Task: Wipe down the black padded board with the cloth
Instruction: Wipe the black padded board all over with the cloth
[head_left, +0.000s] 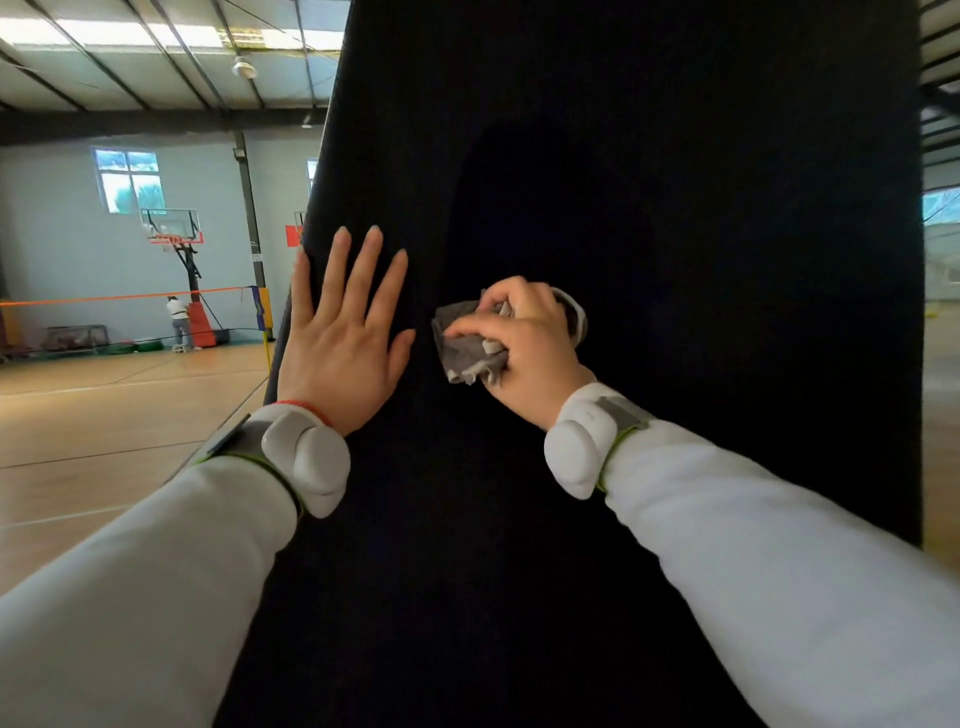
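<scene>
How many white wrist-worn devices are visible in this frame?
2. One white rounded plastic wrist device sits on the left wrist, below the left hand; the other on the right wrist, below the right hand gripping the grey cloth. None seems hidden.

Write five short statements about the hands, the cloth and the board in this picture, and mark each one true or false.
1. The left hand lies flat on the black padded board with its fingers straight. True.
2. The right hand holds a bunched cloth against the board. True.
3. The cloth is bright red. False: it is grey.
4. Both hands grip the cloth. False: only the right hand holds it. The left hand rests on the board beside it, apart from the cloth.
5. A basketball hoop stands in the background to the left of the board. True.
</scene>
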